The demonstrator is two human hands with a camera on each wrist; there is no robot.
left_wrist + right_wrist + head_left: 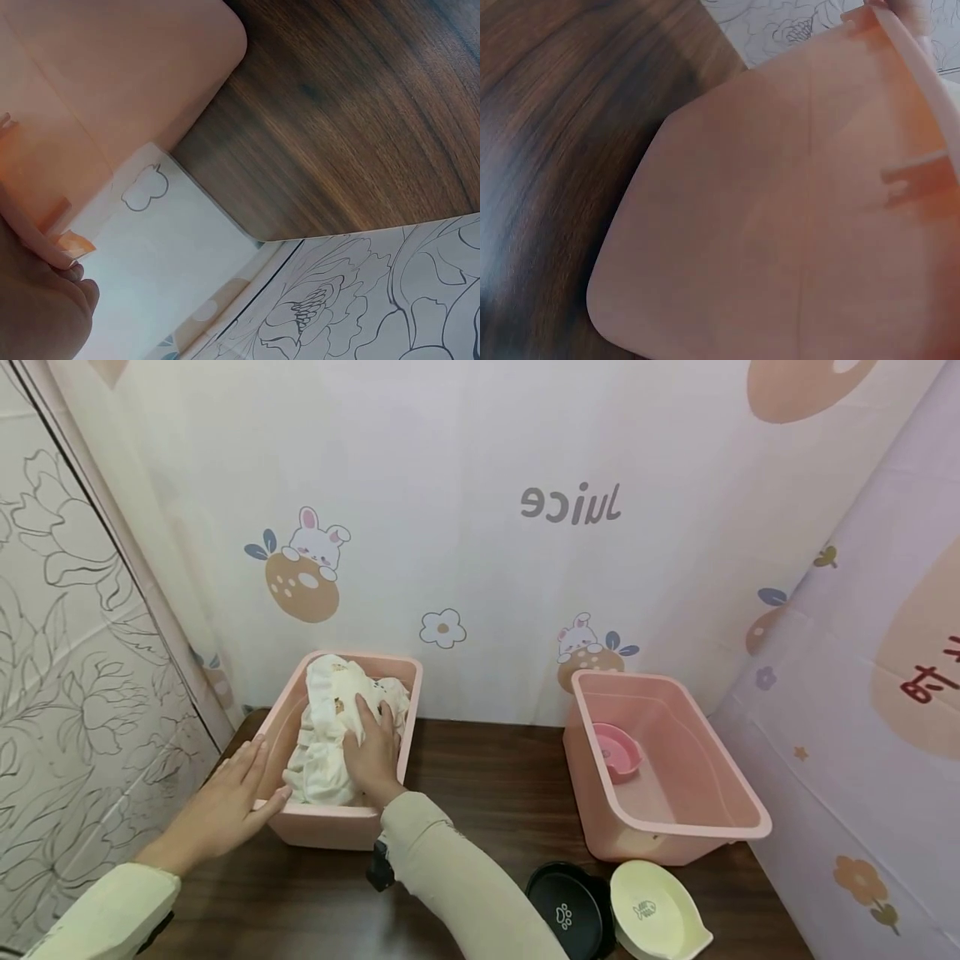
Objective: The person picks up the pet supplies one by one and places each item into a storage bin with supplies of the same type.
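Observation:
A pale pink plastic bin (330, 831) stands on the left of the table, and white frilly cloth (326, 727) with small brown prints fills much of it. My right hand (372, 756) reaches over the bin's near edge and rests on the cloth, fingers extended and thumb apart. With straight fingers, my left hand (228, 797) lies at the bin's near-left rim, outside the cloth. The left wrist view catches part of that hand (45, 307) beside the rim. Mostly the bin's outer wall (727, 225) fills the right wrist view, where the right hand is hidden.
A second pink bin (667, 843) stands at the right, holding a small bright pink dish (618, 752). In front of it, a black dish (566, 910) and a pale yellow dish (656, 906) sit side by side on the dark wooden table (487, 777). Printed sheets hang behind and at both sides.

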